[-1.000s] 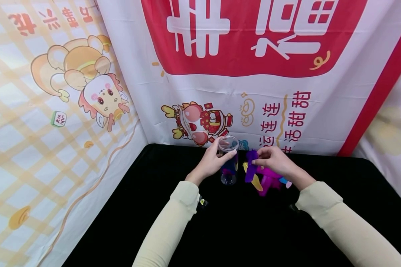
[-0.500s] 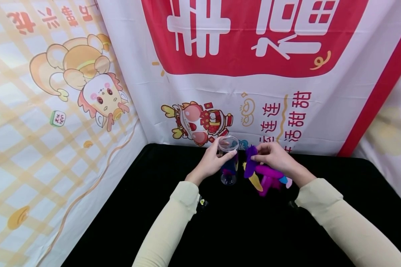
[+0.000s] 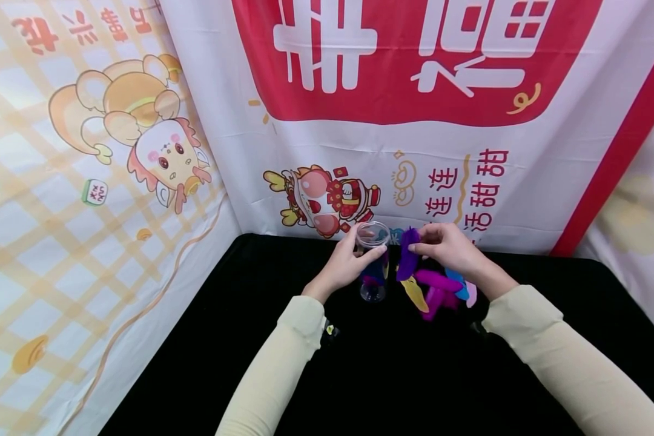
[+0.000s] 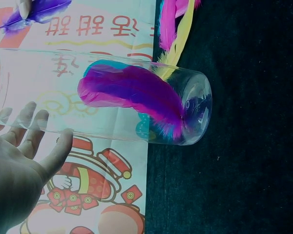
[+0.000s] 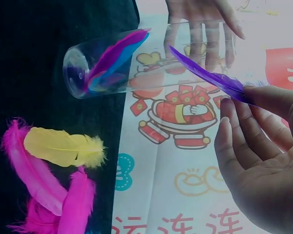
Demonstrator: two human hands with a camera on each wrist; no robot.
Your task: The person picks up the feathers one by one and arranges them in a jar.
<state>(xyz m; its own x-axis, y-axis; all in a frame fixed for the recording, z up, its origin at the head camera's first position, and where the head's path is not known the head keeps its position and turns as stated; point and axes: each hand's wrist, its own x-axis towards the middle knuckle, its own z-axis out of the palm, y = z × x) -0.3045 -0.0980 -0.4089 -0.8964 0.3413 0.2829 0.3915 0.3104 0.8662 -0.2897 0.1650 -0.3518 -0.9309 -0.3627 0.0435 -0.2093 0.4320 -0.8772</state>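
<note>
My left hand (image 3: 342,265) grips a clear plastic jar (image 3: 373,292) around its upper part, and the jar stands upright on the black table with its round mouth uncovered. Inside it, purple, magenta and blue feathers (image 4: 132,90) lean together, their quills down at the base. To the right of the jar, my right hand (image 3: 451,248) pinches a purple feather (image 3: 407,257) between thumb and fingers near its fluffy end. The feather is held in the air beside the jar, its rounded tip pointing down in the head view.
A loose pile lies on the table right of the jar: a yellow feather (image 3: 414,295), several magenta feathers (image 5: 36,180), a blue feather (image 3: 458,283) and a pale pink one (image 3: 472,294). A printed white and red cloth (image 3: 327,139) hangs close behind the table.
My right hand has lifted the purple feather higher, clear of the yellow one, uncovering more of the pile. My left hand and the jar have stayed still.
</note>
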